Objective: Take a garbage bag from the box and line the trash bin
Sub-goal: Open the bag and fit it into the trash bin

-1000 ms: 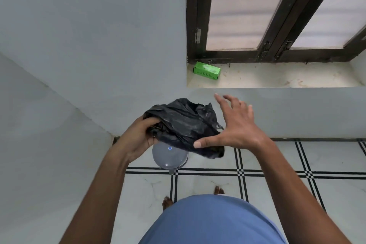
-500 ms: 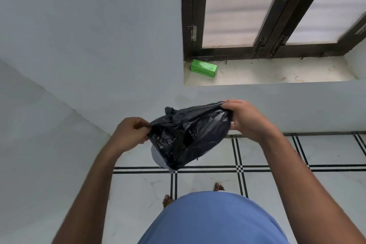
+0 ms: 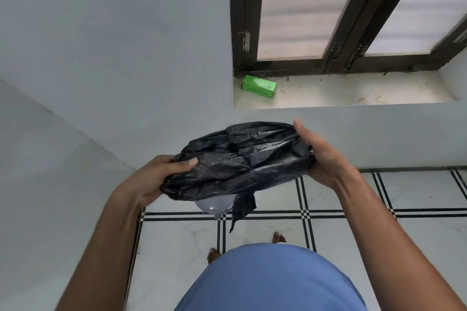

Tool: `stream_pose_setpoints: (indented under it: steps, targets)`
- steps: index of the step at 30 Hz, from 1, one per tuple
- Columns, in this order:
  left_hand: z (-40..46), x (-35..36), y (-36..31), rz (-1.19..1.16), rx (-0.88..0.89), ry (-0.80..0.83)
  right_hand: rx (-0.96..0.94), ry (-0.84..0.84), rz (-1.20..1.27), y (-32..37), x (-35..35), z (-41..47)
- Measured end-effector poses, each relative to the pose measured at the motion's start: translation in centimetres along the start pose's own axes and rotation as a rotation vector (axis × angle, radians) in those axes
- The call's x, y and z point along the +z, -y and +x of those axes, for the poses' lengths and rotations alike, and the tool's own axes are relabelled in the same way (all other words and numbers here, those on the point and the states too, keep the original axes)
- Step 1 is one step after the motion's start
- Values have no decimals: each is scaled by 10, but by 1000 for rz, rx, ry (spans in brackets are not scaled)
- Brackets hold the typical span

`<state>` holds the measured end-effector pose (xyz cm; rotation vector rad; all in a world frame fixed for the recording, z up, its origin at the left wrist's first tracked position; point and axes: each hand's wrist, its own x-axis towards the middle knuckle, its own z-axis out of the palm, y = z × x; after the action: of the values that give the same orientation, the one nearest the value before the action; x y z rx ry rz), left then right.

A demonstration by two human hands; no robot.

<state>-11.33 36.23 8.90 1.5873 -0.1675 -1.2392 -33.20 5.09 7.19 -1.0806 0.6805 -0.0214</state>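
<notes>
Compared with half a second before, the crumpled black plastic garbage bag (image 3: 240, 161) was stretched wider above the grey round trash bin (image 3: 214, 206), gripped by the left hand (image 3: 151, 179) and pressed by the straight-fingered right hand (image 3: 326, 156). A green cardboard box (image 3: 259, 86) lay on the marble sill (image 3: 353, 92).

A black garbage bag (image 3: 240, 161) of thin, glossy plastic was found crumpled and bunched into a wide, roughly level bundle, held in the air between two hands. Its left end was gripped by the left hand (image 3: 154, 179), thumb laid on top. Its right end was pressed against the palm of the right hand (image 3: 321, 156), whose fingers were seen straight. A twisted tail of plastic was noted hanging from the underside. The trash bin (image 3: 214, 206), grey and rounded, was observed on the floor (image 3: 379, 197) directly below, mostly hidden by the bag. The green box (image 3: 259, 86) was recorded lying on its long side at the left end of the window ledge (image 3: 353, 91), well apart from the bag.
</notes>
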Motion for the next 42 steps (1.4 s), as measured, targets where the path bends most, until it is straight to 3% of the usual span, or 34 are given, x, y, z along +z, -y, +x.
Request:
stream_pose_setpoints:
  steps: [4,6,7,10,13,15,20,22,25,27,30,33,34,36,39,40,42]
  targets:
    - [8,9,-3,-482,83,20,54,67,-279,-1,11,-2]
    - [12,7,-4,-633,125,-63,49,67,-211,-2,10,0]
    - [13,5,-5,-653,135,-84,37,93,-65,-2,8,1]
    - [11,-1,-4,-470,107,-43,40,146,383,-4,-1,3]
    - [9,1,-2,-27,1,-60,17,190,417,-6,-7,8]
    - [12,3,2,13,-42,-112,0,178,306,-7,-9,8]
    - [17,6,1,-492,27,-94,24,45,-491,-6,-4,13]
    - [18,5,1,-551,69,-128,45,-36,-574,-11,-6,14]
    - [16,3,4,-484,79,-118,40,45,-61,-12,-12,9]
    - [12,2,8,-308,42,-74,32,108,241,-8,-16,4]
    - [12,4,18,35,-13,-112,22,159,358,-6,-19,-1]
    - [15,9,26,164,3,-208,-29,274,350,-2,-13,-8]
    - [18,10,27,182,6,-221,-43,313,275,-2,-10,-9]
    - [27,14,32,279,-25,-246,-20,208,-167,-13,-8,-1]
    - [44,21,54,767,-115,-334,109,-324,-999,-50,-1,18]
    - [50,22,65,899,-135,-407,107,-453,-1150,-61,1,20]
    - [67,12,94,925,-156,-540,106,-491,-1133,-82,3,32]
